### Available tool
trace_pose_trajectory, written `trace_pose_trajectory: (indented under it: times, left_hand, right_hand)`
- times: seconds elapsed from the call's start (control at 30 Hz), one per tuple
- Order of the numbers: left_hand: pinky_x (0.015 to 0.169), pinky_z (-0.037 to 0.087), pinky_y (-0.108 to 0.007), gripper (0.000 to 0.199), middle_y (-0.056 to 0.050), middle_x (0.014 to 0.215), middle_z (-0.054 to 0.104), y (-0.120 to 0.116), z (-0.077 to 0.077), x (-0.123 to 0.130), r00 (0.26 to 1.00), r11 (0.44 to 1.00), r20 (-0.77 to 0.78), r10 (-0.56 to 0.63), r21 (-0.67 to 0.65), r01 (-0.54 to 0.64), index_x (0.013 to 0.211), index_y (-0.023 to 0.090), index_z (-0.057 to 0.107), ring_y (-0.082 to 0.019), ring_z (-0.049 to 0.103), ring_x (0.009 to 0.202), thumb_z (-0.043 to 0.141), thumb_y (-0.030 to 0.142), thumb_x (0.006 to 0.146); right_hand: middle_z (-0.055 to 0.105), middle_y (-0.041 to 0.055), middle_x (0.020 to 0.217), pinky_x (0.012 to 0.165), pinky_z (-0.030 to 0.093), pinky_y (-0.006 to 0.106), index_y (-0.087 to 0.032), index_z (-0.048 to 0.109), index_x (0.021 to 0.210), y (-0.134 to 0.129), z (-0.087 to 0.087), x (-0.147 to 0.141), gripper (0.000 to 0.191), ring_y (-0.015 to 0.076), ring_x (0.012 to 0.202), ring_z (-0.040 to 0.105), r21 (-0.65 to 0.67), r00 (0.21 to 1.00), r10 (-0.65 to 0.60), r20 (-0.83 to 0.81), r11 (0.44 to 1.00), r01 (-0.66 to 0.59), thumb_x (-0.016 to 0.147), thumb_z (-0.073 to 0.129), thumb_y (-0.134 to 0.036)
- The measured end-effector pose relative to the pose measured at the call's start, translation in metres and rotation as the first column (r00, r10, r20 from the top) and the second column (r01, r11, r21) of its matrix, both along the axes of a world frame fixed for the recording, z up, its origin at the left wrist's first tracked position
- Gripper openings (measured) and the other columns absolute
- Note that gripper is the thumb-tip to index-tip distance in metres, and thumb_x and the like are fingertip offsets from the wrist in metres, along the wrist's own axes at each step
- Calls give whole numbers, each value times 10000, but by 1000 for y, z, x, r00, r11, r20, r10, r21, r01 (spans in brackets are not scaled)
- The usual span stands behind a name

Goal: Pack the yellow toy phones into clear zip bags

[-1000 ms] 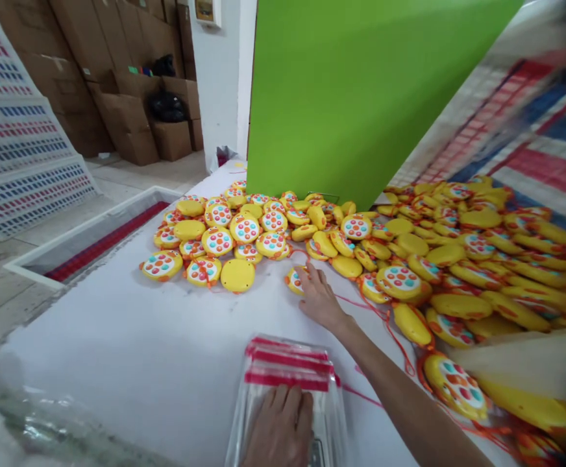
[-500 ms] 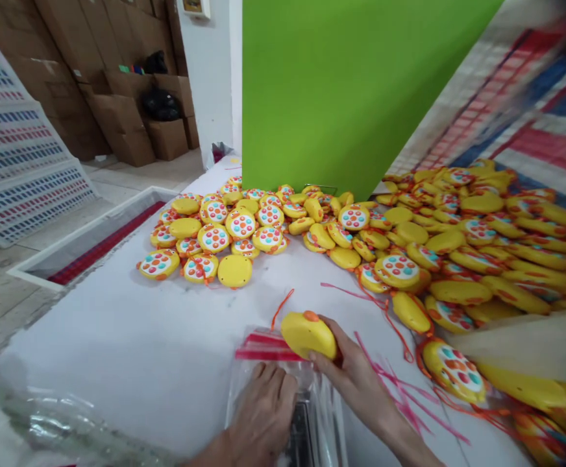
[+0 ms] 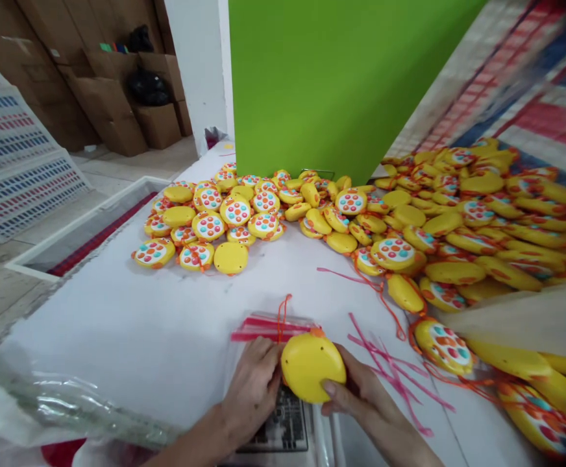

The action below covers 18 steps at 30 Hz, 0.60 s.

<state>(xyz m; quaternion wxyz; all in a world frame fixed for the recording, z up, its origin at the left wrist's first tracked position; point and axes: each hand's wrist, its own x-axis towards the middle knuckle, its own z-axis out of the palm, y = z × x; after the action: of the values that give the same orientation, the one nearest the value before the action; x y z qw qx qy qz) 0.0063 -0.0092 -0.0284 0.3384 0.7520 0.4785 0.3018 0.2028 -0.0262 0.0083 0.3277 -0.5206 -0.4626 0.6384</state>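
A round yellow button toy is held low over the front of the table, its plain back with small screw holes facing me. My right hand grips its right side, thumb across the back. My left hand has closed fingers at the toy's left edge; their tips are partly hidden. An orange cord loop rises from that edge. Below lie clear plastic bags with a red zip strip, and under them a dark printed panel.
Similar toys with coloured buttons form a pile at the back and a larger heap on the right. Pink strips lie right of my hands. A green board stands behind. Clear plastic wrap covers the near left corner.
The toy has come down and nearer, turned with its back to me. My left hand has moved up from the plastic bags to the toy's left edge.
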Motion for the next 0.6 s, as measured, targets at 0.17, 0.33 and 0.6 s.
trace_pose_trajectory:
  times: [0.17,0.33,0.6]
  left_hand:
    - [712,483,-356,207,-77,828,603,2,-4,0,999,993,-31,15,114,-11,857,161,612,-211,545,795,406,152,876]
    - [677,485,-353,233,-77,797,644,1,-7,5,986,913,-167,26,406,44,839,153,616,-213,581,757,393,175,903]
    - [637,415,-316,238,-33,649,596,-1,8,5,964,837,-260,55,539,97,662,151,569,-166,532,640,478,161,882]
  right_hand:
    - [584,71,1112,649,541,292,-259,461,1293,0,11,-4,571,201,910,580,-152,977,-101,-190,986,72,774,626,-428]
    - [568,59,1083,563,519,229,-255,454,1259,12,20,-23,502,164,855,557,-50,971,-162,-177,987,155,805,588,-423]
    - [573,4,781,523,469,230,-195,318,1313,22,1,-34,467,111,536,511,268,932,61,357,949,-164,910,364,-427]
